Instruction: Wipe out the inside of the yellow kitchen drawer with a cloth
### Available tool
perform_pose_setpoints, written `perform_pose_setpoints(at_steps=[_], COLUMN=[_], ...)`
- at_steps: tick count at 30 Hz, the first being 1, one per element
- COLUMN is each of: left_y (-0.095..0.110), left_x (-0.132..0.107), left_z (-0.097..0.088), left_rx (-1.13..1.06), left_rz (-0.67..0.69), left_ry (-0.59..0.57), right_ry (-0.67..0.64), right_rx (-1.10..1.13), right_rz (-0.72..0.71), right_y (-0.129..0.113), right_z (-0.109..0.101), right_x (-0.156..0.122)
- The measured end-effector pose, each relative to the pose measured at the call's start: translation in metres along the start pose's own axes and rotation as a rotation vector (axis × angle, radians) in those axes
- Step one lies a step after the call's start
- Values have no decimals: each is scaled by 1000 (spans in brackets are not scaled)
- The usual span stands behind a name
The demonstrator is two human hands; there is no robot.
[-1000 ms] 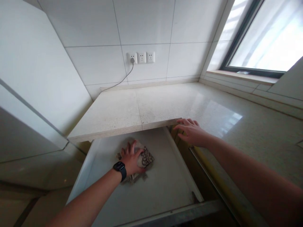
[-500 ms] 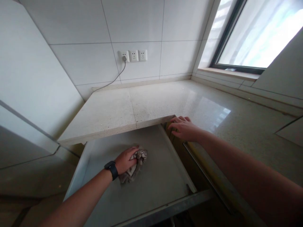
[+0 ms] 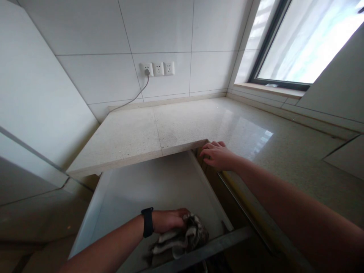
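Observation:
My left hand (image 3: 171, 220), with a dark watch (image 3: 147, 222) on its wrist, is closed on a crumpled patterned cloth (image 3: 186, 237). The cloth lies on the floor of a pulled-out white drawer (image 3: 148, 189), close against the drawer's front panel (image 3: 216, 246). My right hand (image 3: 215, 154) rests at the front edge of the stone countertop (image 3: 184, 125), near its inner corner. Its fingers are apart and bent over the edge, with nothing held in them.
Below my right forearm runs a cabinet front with a long metal handle (image 3: 244, 212). Wall sockets (image 3: 157, 69) with a plugged-in grey cord (image 3: 132, 99) are behind the counter. A window (image 3: 287, 45) is at the upper right, and a white cabinet (image 3: 36, 76) stands on the left.
My left hand has slid the cloth from the middle of the drawer toward me and to the right, to the front panel. My right hand has stayed at the counter edge.

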State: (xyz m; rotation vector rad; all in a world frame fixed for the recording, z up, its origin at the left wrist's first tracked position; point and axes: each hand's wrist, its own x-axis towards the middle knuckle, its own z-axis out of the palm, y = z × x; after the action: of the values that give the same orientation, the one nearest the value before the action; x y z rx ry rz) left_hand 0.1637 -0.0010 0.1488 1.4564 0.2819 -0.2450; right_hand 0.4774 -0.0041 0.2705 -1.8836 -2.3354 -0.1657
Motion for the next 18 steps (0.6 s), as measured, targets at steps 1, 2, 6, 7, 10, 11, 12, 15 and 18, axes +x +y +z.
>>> perform_pose_setpoints(at_steps=[1, 2, 6, 7, 10, 11, 12, 15, 18], left_y=[1, 3, 18, 23, 37, 39, 40, 36, 27], left_x=[-1, -3, -11, -12, -13, -12, -11, -6, -2], left_z=[2, 4, 15, 19, 31, 34, 36, 36, 34], left_rx=[-62, -88, 189, 283, 464, 460, 432, 331, 391], left_rz=[-34, -57, -141, -169, -201, -195, -188, -183, -197], left_ry=[-13, -34, -43, -4, 130, 151, 162, 206, 310], right_ry=[-7, -12, -14, -14, -25, -31, -37, -47, -49], right_rx=[3, 6, -1, -6, -14, -13, -11, -6, -6], right_rz=[4, 6, 4, 4, 9, 10, 10, 9, 6], right_y=[0, -1, -1, -1, -1, -1, -2, -2, -2], right_z=[0, -1, -1, -2, -2, -2, -2, -2, -2], right_x=[0, 0, 0, 0, 1, 1, 1, 1, 2])
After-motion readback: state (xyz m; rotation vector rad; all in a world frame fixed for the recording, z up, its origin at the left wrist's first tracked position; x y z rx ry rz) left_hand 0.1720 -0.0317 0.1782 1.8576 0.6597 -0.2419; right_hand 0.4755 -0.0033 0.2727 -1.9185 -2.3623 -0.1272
